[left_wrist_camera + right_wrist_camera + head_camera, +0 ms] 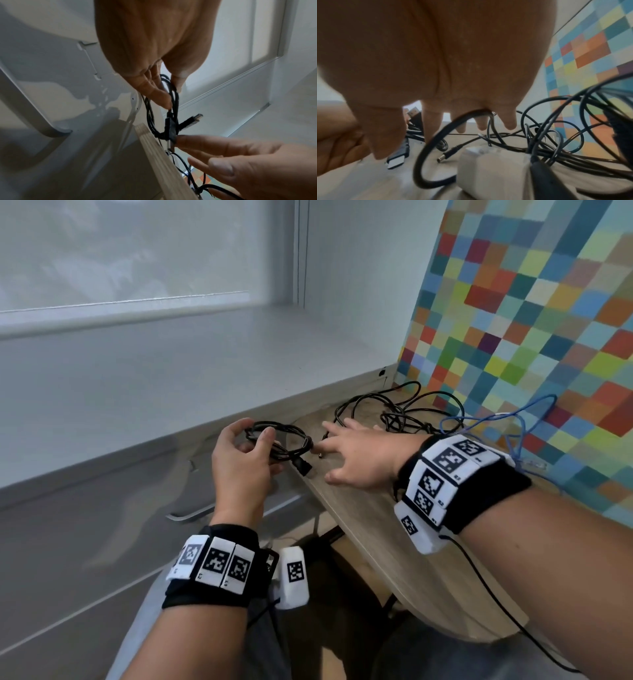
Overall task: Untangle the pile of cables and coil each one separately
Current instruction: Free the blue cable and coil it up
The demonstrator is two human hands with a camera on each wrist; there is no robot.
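My left hand (253, 434) holds up a coiled black cable (291, 440) beside the wooden table's (394, 542) left edge. In the left wrist view my left hand (171, 94) pinches the coil (171, 129) between thumb and fingers, and a flat connector (192, 121) sticks out of it. My right hand (342, 450) hovers over the table with its fingers spread. The index finger of my right hand (197, 151) touches the coil's bound end. A tangle of black cables (394, 409) lies behind, and a loose barrel plug (447, 155) lies under my right hand (433, 129).
A blue cable (493, 419) loops at the table's far right against the multicoloured checked wall (513, 320). Grey drawers with a metal handle (191, 513) stand left of the table, below a window sill. My right wrist's black lead trails over the table's near edge.
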